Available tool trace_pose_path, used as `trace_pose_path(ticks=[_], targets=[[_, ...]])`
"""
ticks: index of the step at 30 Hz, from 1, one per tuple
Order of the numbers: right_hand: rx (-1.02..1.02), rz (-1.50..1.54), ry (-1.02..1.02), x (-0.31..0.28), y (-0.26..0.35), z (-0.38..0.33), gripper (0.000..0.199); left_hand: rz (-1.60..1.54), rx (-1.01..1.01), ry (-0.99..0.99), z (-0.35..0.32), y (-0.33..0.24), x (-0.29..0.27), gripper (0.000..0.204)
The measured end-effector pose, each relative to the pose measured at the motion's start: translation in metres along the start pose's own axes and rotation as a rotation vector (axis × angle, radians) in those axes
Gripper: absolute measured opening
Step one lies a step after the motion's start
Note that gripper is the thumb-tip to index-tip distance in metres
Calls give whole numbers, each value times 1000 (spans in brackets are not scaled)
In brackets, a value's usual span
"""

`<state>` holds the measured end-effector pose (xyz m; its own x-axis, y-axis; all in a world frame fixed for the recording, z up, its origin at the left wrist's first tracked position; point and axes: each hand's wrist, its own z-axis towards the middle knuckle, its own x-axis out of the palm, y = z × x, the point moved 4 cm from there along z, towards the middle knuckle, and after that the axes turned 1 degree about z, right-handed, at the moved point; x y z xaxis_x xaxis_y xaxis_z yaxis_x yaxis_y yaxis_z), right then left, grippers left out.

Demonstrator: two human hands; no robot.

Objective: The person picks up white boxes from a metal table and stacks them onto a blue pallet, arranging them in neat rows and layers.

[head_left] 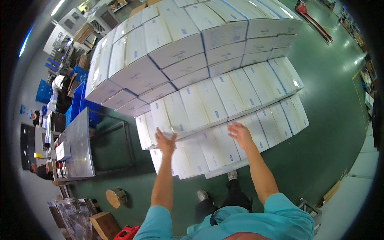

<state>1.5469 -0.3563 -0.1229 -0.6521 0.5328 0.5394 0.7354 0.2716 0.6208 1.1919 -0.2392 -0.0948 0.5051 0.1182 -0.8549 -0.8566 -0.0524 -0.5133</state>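
White cartons with blue marks are stacked in steps before me: a tall stack (174,52) at the back, a lower row (202,105) in front of it, and the lowest row (212,147) nearest my feet. My left hand (165,143) is spread over the left part of the lower row's front edge. Further right, my right hand (240,134) reaches over the same edge, fingers apart and slightly curled. Neither hand holds anything. Whether the fingertips touch the cartons is hard to tell.
A metal table (82,140) stands at the left, with blue crates (82,98) behind it. A round stool (116,197) sits on the green floor. A cardboard box (105,225) lies lower left; a red pallet jack (314,22) is at far right.
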Motion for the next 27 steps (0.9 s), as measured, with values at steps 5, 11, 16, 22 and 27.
trace_pose_path(ticks=[5,11,16,22,27], targets=[[285,-61,95,7,-146,-102,32,-227,221,343,-152,-4,-26,83],[939,-636,574,116,-319,-229,31,-212,-440,1086,-335,225,-116,59],[668,-1259,712,241,-440,-218,26,-141,-1276,405,-561,571,-218,54],[464,-1722,808,333,-521,-159,29,-733,-1402,-419,-551,630,-398,27],[633,-1850,768,399,-603,-134,26,-881,-1543,-543,-558,652,-370,24]])
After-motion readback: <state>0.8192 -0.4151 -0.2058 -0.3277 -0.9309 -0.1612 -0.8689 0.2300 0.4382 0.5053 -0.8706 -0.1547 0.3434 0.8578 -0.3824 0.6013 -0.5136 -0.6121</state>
